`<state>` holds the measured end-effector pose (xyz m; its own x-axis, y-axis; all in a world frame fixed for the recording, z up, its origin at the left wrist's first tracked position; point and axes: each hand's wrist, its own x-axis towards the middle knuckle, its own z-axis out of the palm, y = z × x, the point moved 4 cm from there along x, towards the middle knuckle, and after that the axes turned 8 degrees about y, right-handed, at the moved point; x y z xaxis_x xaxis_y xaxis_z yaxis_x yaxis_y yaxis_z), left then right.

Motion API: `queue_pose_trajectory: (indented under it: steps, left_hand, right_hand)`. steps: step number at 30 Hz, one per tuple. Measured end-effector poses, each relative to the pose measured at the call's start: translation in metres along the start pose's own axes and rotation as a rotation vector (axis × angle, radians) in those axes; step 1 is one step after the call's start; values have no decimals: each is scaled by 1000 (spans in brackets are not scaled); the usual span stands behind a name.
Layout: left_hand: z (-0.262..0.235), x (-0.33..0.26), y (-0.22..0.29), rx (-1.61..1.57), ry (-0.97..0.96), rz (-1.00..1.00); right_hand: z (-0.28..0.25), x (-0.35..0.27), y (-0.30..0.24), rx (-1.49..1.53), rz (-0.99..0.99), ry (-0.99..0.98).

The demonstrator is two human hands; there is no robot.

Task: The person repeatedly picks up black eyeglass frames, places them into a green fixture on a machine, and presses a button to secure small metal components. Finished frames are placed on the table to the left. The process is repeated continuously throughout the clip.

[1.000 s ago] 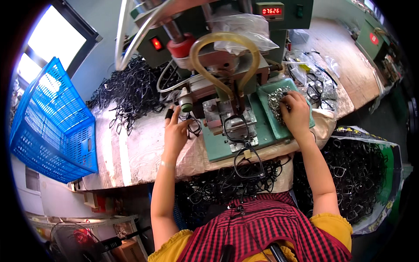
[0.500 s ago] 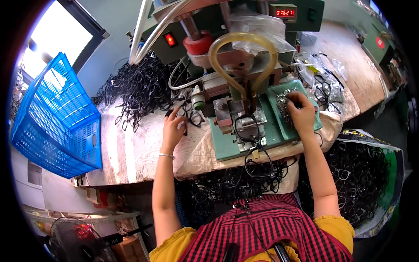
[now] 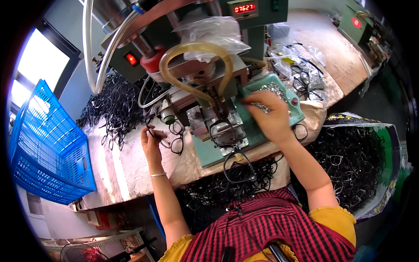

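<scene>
My left hand (image 3: 152, 144) is closed on part of a black eyeglass frame (image 3: 150, 130) at the left of the press; more frames (image 3: 176, 146) lie beside its fingertips. My right hand (image 3: 271, 117) is off the parts tray, its fingers pinched and blurred; whatever they hold is too small to make out. Small shiny metal pieces (image 3: 274, 88) fill part of the green tray (image 3: 296, 114) behind that hand. Between my hands, one black eyeglass frame (image 3: 223, 144) sits at the metal fixture (image 3: 238, 126) under the press, and another frame (image 3: 239, 180) hangs at the front edge.
A heap of black frames (image 3: 115, 107) lies back left, near a blue crate (image 3: 52, 153). The press (image 3: 192, 83) carries a yellowish hose (image 3: 196, 46). At the right stands a large sack (image 3: 390, 174) of frames; more frames (image 3: 205, 187) lie below the table edge.
My right hand has left the metal pieces and moved left toward the fixture. The left hand has closed on an eyeglass frame. The whole view has shifted and tilted.
</scene>
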<state>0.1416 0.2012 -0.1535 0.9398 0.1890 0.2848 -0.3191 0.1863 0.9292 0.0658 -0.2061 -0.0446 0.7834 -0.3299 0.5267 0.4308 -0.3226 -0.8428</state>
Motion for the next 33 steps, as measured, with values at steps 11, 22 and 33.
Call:
queue_pose_trajectory:
  steps: [11,22,33]
  left_hand:
    - [169,-68,180,-37,-160,550]
    - [215,-103,181,-169,-30,21]
    - [212,-52,202,323,23,590]
  right_hand:
    - [41,-12,-13,473,313,-68]
    - [47,-15,-29,527,362,-30]
    - [-49,-8,79,-637,-163,146]
